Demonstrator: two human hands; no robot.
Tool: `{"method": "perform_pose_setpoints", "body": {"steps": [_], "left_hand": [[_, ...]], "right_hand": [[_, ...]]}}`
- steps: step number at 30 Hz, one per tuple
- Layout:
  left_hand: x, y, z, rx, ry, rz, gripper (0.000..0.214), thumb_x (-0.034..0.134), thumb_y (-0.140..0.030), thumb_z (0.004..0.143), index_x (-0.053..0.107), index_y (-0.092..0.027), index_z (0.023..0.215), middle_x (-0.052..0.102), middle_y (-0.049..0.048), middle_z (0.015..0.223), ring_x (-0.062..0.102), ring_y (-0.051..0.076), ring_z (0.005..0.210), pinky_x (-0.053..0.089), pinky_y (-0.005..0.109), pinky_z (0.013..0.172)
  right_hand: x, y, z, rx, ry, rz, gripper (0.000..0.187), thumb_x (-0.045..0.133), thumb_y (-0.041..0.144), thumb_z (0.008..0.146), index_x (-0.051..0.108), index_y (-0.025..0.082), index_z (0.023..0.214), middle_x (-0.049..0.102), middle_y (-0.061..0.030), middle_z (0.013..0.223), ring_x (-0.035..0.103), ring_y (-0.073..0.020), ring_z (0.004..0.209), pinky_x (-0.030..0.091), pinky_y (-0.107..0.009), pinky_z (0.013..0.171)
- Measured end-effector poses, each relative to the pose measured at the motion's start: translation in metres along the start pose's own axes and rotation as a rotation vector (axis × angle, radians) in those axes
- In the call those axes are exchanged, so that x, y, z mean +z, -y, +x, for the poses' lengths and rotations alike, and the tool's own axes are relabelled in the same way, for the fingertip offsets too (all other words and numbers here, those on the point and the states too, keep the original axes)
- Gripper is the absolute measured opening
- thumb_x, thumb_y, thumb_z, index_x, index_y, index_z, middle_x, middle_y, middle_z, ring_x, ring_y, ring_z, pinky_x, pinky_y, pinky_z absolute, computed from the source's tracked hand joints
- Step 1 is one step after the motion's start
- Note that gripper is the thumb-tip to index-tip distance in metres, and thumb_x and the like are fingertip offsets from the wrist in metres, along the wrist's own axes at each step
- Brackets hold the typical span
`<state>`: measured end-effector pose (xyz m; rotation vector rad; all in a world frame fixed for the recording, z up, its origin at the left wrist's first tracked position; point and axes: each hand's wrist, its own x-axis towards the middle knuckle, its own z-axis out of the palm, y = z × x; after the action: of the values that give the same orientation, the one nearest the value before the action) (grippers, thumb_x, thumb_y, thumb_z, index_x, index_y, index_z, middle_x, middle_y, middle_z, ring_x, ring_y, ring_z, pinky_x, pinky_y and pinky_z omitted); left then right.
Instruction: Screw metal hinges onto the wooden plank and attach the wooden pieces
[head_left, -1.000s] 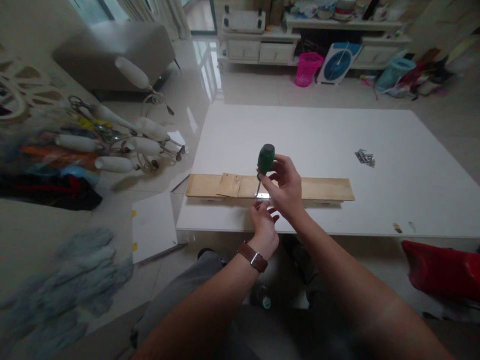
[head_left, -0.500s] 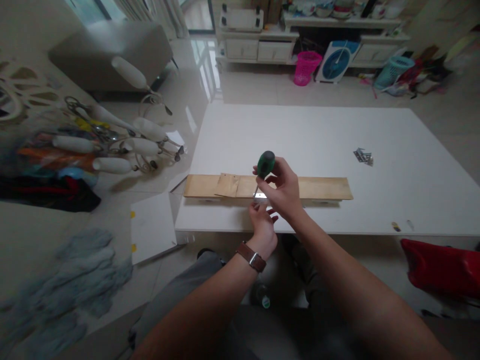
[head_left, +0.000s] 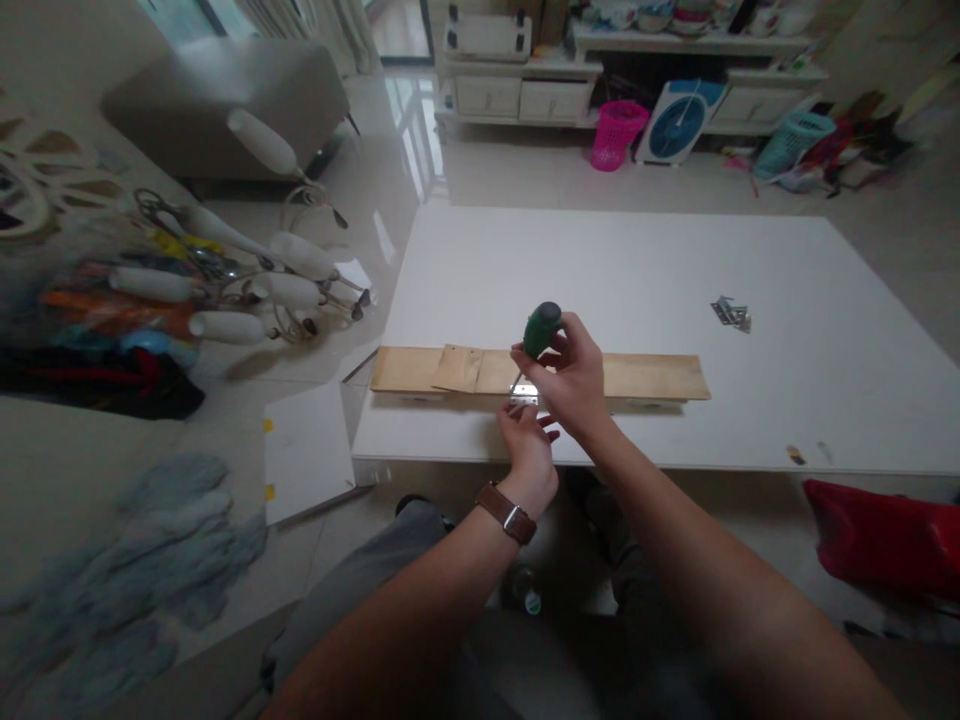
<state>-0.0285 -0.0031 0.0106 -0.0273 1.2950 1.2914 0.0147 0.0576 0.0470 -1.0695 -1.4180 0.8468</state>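
A screwdriver [head_left: 541,330] with a green and black handle is gripped in my right hand [head_left: 571,378], its shaft slanting down to the left. The tip meets a small silver hinge [head_left: 524,392] at the front edge of a long wooden board [head_left: 652,377]. My left hand [head_left: 527,435], with a brown strap watch at the wrist, pinches the hinge's lower part from the front. A short wooden piece [head_left: 456,369] with two small holes lies across the board's left half. The screw, if any, under the tip is too small to make out.
The board lies along the near side of a white table [head_left: 615,275]. Several metal hinges [head_left: 731,314] sit in a pile at the right. Two small items lie at the front right edge. A red stool [head_left: 885,535] stands below, and a white lamp fixture [head_left: 292,290] is at the left.
The screwdriver's handle has tilted to the right and turned slightly in my right hand. My left hand stays at the hinge. The whole view has shifted a little.
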Motion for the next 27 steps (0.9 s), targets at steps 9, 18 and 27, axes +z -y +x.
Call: {"method": "perform_pose_setpoints", "body": {"steps": [9,18,27], "left_hand": [[0.000,0.001,0.008,0.004,-0.001,0.013,0.015,0.056,-0.014,0.096,0.048,-0.023,0.105,0.061,-0.0005,0.092,0.064,0.012,0.068,0.046,0.025,0.064],[0.001,-0.001,0.010,-0.017,-0.031,0.029,0.012,0.052,-0.013,0.101,0.047,-0.023,0.103,0.061,-0.0006,0.090,0.063,0.010,0.064,0.046,0.024,0.062],[0.001,0.001,0.012,-0.037,-0.017,0.005,0.015,0.060,-0.016,0.096,0.047,-0.023,0.101,0.059,-0.0008,0.088,0.062,0.011,0.065,0.047,0.023,0.062]], "right_hand": [[0.000,0.006,-0.001,-0.020,0.030,0.040,0.041,0.070,0.023,0.084,0.061,0.031,0.124,0.074,-0.0017,0.106,0.074,-0.0203,0.098,0.062,-0.034,0.073],[-0.002,0.006,0.000,0.008,0.012,0.001,0.028,0.076,0.031,0.083,0.062,0.029,0.107,0.071,0.0001,0.098,0.073,-0.0194,0.092,0.061,-0.032,0.067],[-0.003,0.002,0.001,-0.014,0.001,-0.034,0.035,0.076,0.030,0.084,0.062,0.031,0.117,0.073,0.0001,0.102,0.073,-0.0194,0.094,0.062,-0.033,0.069]]}}
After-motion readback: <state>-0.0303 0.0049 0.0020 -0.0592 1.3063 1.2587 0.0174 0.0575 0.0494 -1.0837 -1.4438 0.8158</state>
